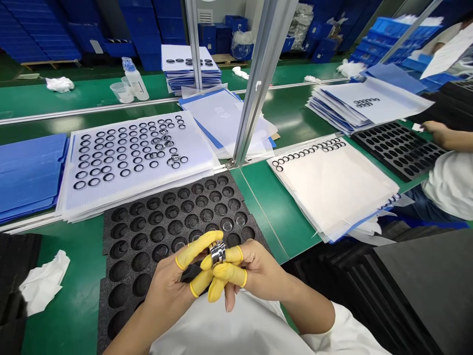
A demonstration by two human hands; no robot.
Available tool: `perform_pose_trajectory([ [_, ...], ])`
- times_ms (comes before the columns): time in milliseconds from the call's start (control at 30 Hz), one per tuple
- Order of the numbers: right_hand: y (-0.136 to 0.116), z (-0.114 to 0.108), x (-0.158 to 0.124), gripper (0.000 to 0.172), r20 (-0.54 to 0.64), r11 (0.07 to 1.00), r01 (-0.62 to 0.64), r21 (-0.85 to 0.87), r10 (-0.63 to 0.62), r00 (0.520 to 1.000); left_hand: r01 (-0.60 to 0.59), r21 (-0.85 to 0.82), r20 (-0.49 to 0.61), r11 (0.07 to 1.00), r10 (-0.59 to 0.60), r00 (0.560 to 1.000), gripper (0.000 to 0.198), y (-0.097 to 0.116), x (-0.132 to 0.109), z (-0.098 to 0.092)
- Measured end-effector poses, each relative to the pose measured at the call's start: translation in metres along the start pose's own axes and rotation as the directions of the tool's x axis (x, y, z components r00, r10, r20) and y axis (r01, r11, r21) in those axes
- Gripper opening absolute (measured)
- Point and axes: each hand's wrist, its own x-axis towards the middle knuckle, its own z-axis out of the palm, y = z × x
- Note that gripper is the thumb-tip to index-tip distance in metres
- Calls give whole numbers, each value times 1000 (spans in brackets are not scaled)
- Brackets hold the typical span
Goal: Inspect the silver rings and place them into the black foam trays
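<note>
A short stack of shiny metal rings (218, 252) is pinched between my two hands, above the near part of a black foam tray (129, 220). My left hand (168, 283) comes from the lower left, its yellow-capped fingertips closed on the stack. From the other side my right hand (260, 271) grips the same rings with its yellow-capped fingers. The fingers hide part of the stack. Rings sit in several round pockets of the tray; pockets at its near left hold none. Behind the tray, rows of dark rings lie on a white sheet stack (197, 148).
A metal post (254, 88) rises behind the tray. To the right lie another sheet stack (332, 182) with rings and a co-worker's hand (436, 132) at a second foam tray (402, 167). Blue sheets (31, 172) and a crumpled cloth (44, 283) are at left.
</note>
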Motion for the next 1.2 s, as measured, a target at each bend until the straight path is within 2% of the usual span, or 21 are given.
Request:
perform_pose_trajectory([
  [133, 4, -1, -1, 45, -9, 991, 90, -100, -91, 996, 11, -110, 29, 994, -8, 1000, 59, 3, 0, -4],
  [267, 5, -3, -1, 44, 9, 954, 206, -216, -209, 978, 35, -257, 125, 966, -3, 992, 48, 13, 3, -9],
  [400, 9, -5, 1, 48, 34, 858, 306, -412, -321, 947, 87, -236, 155, 968, -50, 987, 51, 17, 3, -9],
  [467, 13, -6, 1, 52, 57, 775, 339, -533, -367, 929, 112, -209, 126, 972, -86, 988, 53, 16, 2, -7],
  [567, 19, -9, 3, 58, 106, 628, 385, -676, -434, 895, 119, -143, 24, 983, -117, 993, 51, 16, 1, -3],
  [700, 28, -11, 5, 60, 163, 481, 427, -765, -498, 852, 7, -74, -55, 997, -11, 998, 52, 19, 2, 2],
  [800, 32, -11, 7, 57, 145, 438, 422, -794, -537, 831, -95, -9, -80, 995, 94, 992, 58, 20, 1, 4],
  [867, 33, -9, 8, 53, 100, 470, 431, -770, -578, 810, -154, 62, -76, 986, 159, 984, 64, 20, 0, 3],
  [933, 31, -7, 8, 47, 26, 549, 431, -716, -596, 802, -218, 139, -69, 966, 229, 971, 69, 19, 0, 3],
  [1000, 26, -6, 6, 42, -38, 644, 393, -657, -548, 835, -278, 190, -55, 941, 293, 954, 72, 16, -1, 2],
  [1067, 21, -5, 2, 41, -64, 757, 331, -563, -440, 896, -325, 221, -39, 920, 341, 939, 74, 13, -1, 2],
  [1133, 16, -6, -1, 42, -65, 872, 269, -409, -322, 945, -358, 264, -26, 896, 378, 926, 76, 11, -1, 2],
  [1200, 14, -5, -4, 40, -73, 939, 227, -258, -253, 965, -379, 304, -16, 874, 402, 915, 78, 9, -1, 3],
])
